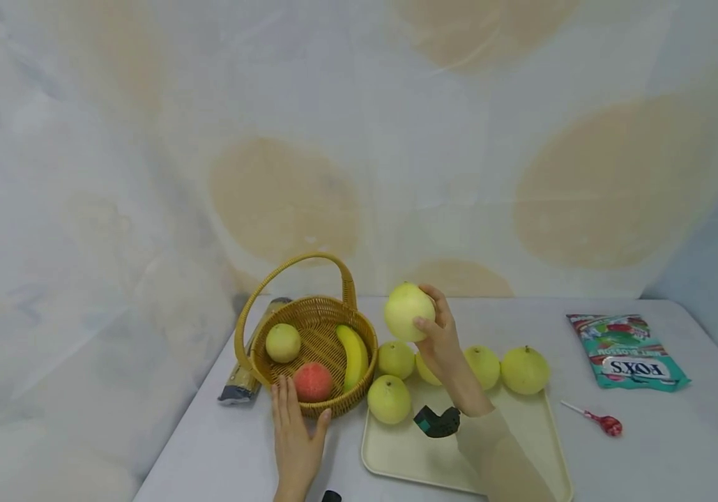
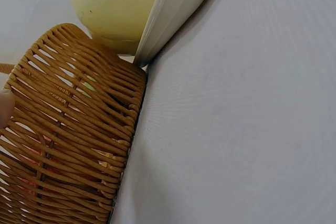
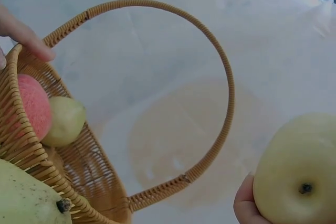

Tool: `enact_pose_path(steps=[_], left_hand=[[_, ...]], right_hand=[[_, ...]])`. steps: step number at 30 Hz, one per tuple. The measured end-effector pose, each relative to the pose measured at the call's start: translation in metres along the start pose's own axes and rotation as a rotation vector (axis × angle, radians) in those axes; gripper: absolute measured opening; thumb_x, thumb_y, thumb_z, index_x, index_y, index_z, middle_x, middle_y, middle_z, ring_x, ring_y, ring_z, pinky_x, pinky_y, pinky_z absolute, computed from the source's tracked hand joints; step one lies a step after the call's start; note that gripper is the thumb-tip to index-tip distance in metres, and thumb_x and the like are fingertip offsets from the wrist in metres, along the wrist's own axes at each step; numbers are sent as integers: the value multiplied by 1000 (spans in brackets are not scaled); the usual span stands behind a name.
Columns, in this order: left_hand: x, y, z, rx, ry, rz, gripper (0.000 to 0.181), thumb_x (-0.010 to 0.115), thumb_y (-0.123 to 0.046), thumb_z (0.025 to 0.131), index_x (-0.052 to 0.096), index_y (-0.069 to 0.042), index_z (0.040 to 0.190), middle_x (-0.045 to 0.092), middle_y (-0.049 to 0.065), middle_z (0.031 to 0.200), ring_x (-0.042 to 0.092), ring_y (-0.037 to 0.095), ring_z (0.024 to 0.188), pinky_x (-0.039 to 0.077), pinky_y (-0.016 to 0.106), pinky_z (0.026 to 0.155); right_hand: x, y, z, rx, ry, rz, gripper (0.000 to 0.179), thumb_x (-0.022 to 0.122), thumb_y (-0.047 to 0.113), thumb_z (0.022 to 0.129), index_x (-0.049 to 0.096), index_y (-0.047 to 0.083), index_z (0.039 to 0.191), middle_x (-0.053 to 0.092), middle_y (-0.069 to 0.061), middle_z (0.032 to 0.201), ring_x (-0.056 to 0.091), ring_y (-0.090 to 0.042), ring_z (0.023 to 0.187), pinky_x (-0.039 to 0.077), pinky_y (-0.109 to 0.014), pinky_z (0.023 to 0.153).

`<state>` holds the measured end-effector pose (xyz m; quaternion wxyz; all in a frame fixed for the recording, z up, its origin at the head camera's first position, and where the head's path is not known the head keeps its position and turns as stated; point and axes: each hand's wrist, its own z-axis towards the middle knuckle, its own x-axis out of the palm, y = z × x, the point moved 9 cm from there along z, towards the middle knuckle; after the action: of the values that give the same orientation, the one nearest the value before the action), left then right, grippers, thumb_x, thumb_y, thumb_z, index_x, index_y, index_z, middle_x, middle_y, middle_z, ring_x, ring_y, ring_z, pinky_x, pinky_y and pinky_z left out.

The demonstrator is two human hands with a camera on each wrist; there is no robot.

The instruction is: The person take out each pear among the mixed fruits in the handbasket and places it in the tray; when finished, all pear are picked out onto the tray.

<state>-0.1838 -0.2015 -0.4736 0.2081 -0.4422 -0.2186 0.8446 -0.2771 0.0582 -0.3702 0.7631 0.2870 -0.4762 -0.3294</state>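
Observation:
My right hand (image 1: 440, 338) grips a round, pale yellow-green pear (image 1: 409, 312) in the air, just right of the wicker basket (image 1: 364, 392). In the right wrist view that pear (image 3: 299, 169) shows its dark stem. My left hand (image 1: 296, 439) rests on the basket's front rim, its fingers straight and its thumb spread to the side. Inside the basket lie a smaller pale green fruit (image 1: 283, 343), a pink-red peach (image 1: 313, 382) and a yellow banana (image 1: 354, 357). Several more pears (image 1: 525, 370) sit on the cream tray (image 1: 422, 473), one (image 1: 389, 399) at its left edge.
Behind the basket's left side lies a long gold-brown packet (image 1: 240, 385). A teal sweets bag (image 1: 631, 355) and a red lollipop (image 1: 610, 424) lie on the white table (image 1: 622, 474) right of the tray. The basket's tall handle (image 1: 309, 258) arches above it. Patterned cloth hangs behind.

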Motion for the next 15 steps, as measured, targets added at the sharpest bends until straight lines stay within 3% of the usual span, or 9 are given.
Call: enact_pose_path(steps=[15], left_hand=[[0, 0, 0, -3, 8, 1, 87, 68, -32, 88, 20, 3, 152, 19, 24, 159, 8, 39, 150, -7, 19, 117]], right_hand=[[-28, 8, -27, -13, -94, 19, 51, 42, -3, 85, 45, 28, 125, 45, 5, 130, 56, -11, 107, 54, -26, 84]])
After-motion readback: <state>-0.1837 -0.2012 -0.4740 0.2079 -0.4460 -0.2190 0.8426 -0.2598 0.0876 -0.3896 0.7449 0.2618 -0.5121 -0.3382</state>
